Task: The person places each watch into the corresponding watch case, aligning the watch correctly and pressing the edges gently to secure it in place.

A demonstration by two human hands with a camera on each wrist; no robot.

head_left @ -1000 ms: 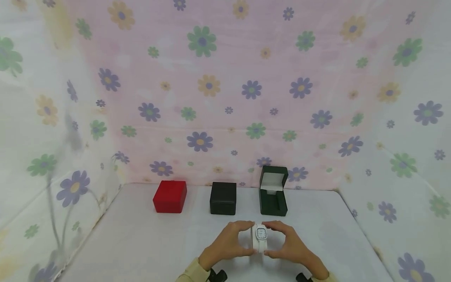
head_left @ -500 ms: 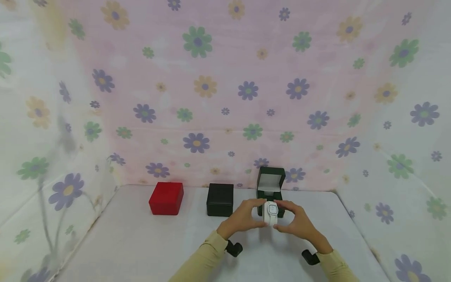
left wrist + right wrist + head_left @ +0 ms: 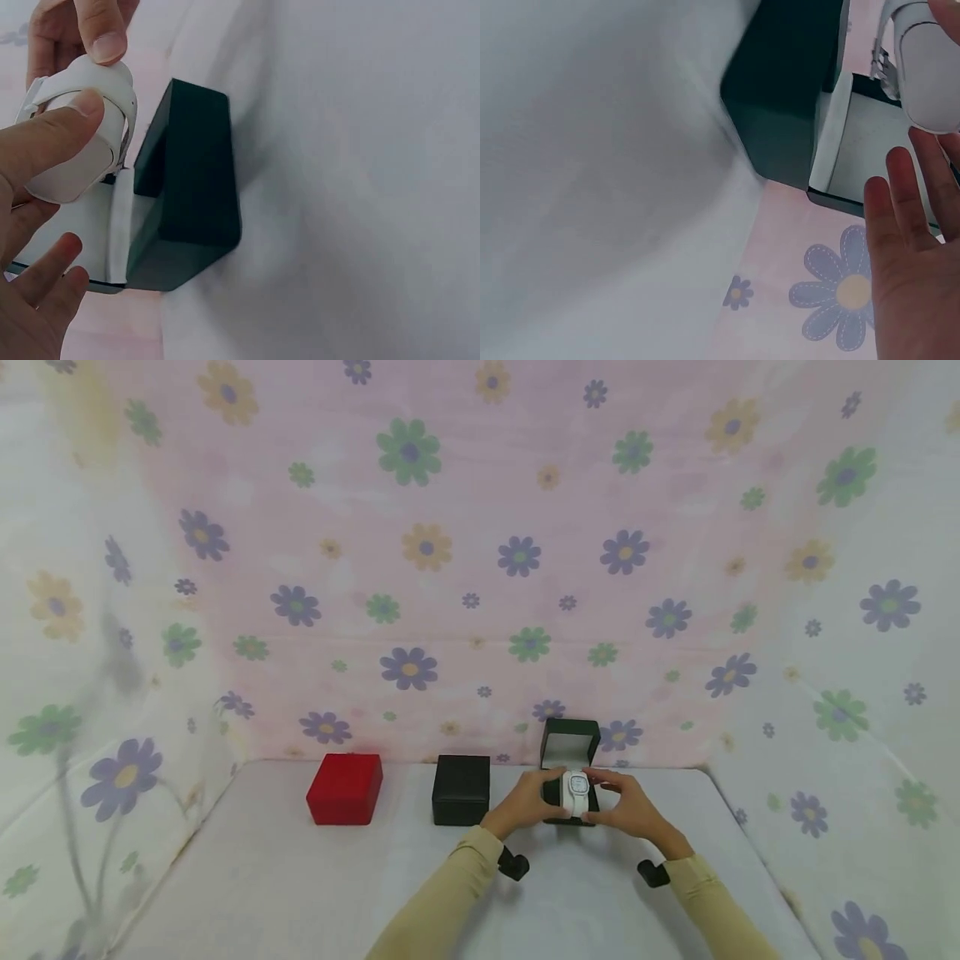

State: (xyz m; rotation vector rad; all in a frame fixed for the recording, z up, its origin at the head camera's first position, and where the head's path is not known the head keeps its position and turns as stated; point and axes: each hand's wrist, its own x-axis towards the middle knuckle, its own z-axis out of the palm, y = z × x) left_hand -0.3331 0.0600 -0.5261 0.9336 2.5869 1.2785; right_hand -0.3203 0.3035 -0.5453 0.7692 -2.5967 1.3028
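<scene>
A white wristwatch is wrapped round a white cushion, and both hands hold it between them. My left hand grips one end of the cushion, its thumb lying on the end face in the left wrist view. Gripping the opposite end is my right hand, with several fingers spread in the right wrist view. The pair hover over a dark green watch box whose lid stands up, showing a pale lining. From the head camera, watch and hands cover most of the box's base.
A closed black box stands left of the green one, and a closed red box sits farther left. All are near the back of the white-covered table. Flowered cloth hangs behind and at both sides.
Both hands have carried the watch on its cushion forward and slightly right, from in front of the green box to over its base. The boxes have stayed where they were.
</scene>
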